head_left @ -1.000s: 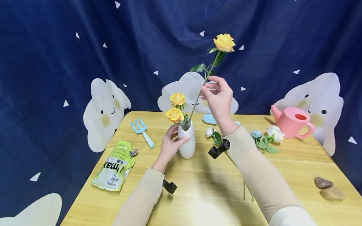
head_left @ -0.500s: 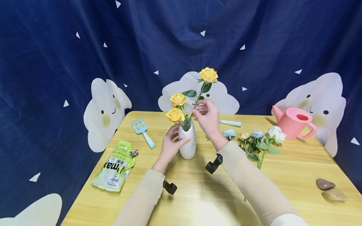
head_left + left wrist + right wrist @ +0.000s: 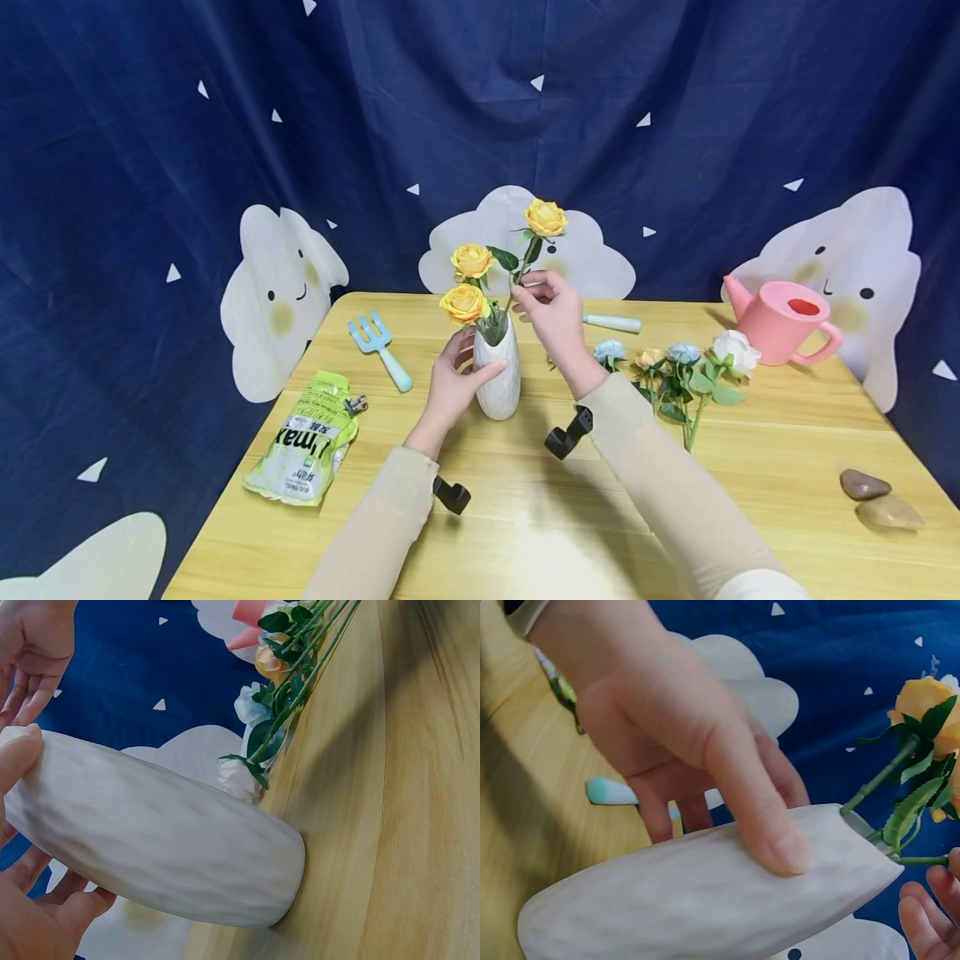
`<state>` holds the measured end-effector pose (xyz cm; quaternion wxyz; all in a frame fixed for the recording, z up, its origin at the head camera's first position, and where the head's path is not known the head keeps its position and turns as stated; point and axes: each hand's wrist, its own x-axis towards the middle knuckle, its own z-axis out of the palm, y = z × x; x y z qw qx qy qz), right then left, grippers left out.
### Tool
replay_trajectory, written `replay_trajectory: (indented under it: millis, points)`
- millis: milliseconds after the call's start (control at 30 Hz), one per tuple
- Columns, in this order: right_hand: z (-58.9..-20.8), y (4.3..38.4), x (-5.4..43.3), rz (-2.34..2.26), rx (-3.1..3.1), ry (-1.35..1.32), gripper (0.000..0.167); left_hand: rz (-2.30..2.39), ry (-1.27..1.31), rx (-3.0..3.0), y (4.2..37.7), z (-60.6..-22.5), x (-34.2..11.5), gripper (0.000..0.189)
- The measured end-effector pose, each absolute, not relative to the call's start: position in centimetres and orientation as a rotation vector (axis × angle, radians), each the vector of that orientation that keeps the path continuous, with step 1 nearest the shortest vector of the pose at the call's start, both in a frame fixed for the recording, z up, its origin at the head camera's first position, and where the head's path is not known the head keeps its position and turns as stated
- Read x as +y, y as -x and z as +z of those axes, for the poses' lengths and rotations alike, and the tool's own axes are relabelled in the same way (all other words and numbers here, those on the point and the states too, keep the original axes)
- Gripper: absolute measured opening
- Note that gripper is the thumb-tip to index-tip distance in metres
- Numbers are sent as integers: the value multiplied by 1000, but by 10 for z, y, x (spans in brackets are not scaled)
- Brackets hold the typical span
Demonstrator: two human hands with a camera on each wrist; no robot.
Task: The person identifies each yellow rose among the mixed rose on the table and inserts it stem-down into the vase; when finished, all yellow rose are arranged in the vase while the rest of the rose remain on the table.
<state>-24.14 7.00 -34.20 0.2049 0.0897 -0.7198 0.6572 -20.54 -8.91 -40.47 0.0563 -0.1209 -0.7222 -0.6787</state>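
Observation:
A white textured vase [image 3: 498, 387] stands upright on the table, and my left hand [image 3: 454, 373] grips it, thumb on its near side and fingers round the left. Two yellow roses [image 3: 472, 262] lean from its mouth towards the left. My right hand [image 3: 553, 310], just above and right of the rim, pinches the stem of a third yellow rose [image 3: 545, 218], whose lower end is inside the vase. In the right wrist view, fingertips [image 3: 922, 919] of that hand hold the green stem [image 3: 922, 860] close to the vase mouth. The stem ends are hidden within the vase.
Blue, white and pale orange flowers [image 3: 683, 354] lie right of the vase, before a pink watering can [image 3: 780, 321]. A blue toy fork [image 3: 380, 348] and a green-white pouch [image 3: 303, 442] lie left. A tool handle [image 3: 612, 323] lies behind; two stones [image 3: 889, 512] sit far right.
My right hand has come down and to the left, lowering the third rose deeper into the vase. My left hand keeps its hold on the vase.

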Motion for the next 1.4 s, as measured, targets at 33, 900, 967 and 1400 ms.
replay_trajectory:
  millis: [33,900,967,1400]
  points:
    - [-341,241,70,1834,-2002,-251,18,-2059,364,-2193,205,-405,-89,59]
    - [-352,246,69,1944,-2045,-257,14,-2051,384,-2179,205,-406,-88,55]
    - [-355,243,75,1956,-2051,-221,18,-2052,382,-2178,205,-407,-88,55]
    - [-397,207,148,2030,-2124,28,28,-2081,378,-2170,211,-416,-90,57]
